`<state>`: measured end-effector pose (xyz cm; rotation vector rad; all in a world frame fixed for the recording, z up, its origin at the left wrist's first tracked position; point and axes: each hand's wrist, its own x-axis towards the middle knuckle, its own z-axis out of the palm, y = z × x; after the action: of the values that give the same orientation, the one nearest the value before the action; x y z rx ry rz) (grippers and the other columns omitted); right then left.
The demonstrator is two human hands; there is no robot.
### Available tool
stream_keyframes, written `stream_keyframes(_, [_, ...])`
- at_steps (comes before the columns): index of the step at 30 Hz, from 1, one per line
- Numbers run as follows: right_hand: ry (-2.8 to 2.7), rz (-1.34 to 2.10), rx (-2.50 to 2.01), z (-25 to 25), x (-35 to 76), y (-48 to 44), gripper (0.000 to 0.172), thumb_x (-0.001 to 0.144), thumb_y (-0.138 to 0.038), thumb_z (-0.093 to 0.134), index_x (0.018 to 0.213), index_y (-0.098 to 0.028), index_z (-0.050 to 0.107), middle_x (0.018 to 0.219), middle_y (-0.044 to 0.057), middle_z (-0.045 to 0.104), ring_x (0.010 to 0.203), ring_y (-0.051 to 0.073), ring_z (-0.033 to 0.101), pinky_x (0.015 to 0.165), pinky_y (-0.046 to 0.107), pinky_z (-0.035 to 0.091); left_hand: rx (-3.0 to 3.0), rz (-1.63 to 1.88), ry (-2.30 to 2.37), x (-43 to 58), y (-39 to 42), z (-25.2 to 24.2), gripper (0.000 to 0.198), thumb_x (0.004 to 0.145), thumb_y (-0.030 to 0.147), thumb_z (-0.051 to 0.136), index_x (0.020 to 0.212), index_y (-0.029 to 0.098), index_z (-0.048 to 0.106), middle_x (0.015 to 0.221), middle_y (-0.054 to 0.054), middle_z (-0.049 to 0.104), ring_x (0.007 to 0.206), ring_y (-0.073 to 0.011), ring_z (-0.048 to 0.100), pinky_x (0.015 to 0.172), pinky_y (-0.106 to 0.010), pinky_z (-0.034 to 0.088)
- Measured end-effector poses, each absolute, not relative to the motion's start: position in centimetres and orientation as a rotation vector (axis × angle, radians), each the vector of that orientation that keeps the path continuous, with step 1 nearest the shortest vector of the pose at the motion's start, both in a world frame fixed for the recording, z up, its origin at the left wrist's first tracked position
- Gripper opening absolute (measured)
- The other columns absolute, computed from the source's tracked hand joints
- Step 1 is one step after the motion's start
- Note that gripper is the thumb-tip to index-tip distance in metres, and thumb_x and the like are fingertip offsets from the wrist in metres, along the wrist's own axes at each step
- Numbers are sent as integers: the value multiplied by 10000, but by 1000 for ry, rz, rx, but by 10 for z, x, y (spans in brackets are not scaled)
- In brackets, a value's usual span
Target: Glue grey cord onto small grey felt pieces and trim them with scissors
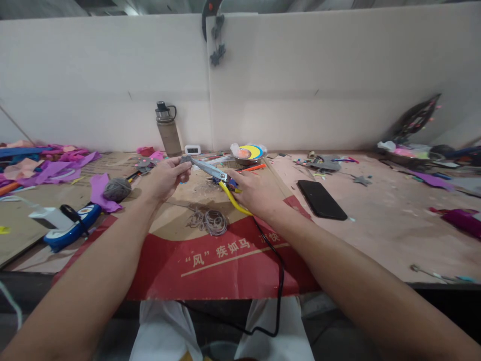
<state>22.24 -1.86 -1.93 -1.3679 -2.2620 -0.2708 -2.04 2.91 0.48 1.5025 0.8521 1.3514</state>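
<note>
Between its pinched fingertips, my left hand [173, 176] holds a small grey piece [186, 159]. My right hand [248, 188] is wrapped round the yellow handle of the scissors [212, 171]. Their metal blades point left, with the tip at the grey piece. Whether the blades touch it is too small to tell. Below the hands, a loose tangle of grey cord [212, 220] lies on the red and brown cardboard sheet [210, 276].
At the back stand a bottle [170, 133], a small white clock [193, 150] and a bowl [250, 161]. A grey yarn ball [117, 190] and blue power strip [75, 230] lie left, a black phone [321, 200] right. A black cable [281, 281] hangs over the front edge.
</note>
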Motion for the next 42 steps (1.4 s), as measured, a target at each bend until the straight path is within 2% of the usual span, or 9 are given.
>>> stream_keyframes(22, [-2243,-359,-1371,-27,222,-15,387,901,-275,441,1276,-202,505,1009,98,672,790,199,580,618,294,292,1331,1301,795,-19,26,9,142,692,183,729,646,113,613,551,3,555,433,-28,411,468,-168,356])
stream_keyframes(33, [-2267,-360,-1394,-19,220,-21,363,917,-297,415,1236,-177,539,1011,117,689,782,200,584,618,302,278,1285,1275,749,-23,29,8,125,700,161,733,668,109,624,567,0,557,444,-27,432,475,-160,369])
stream_keyframes(42, [-2155,-231,-1373,-23,225,-15,353,855,-255,490,1189,-213,594,861,81,700,683,186,556,588,292,239,1296,1271,738,-24,27,9,153,707,186,739,658,117,612,577,2,557,439,-22,416,471,-156,372])
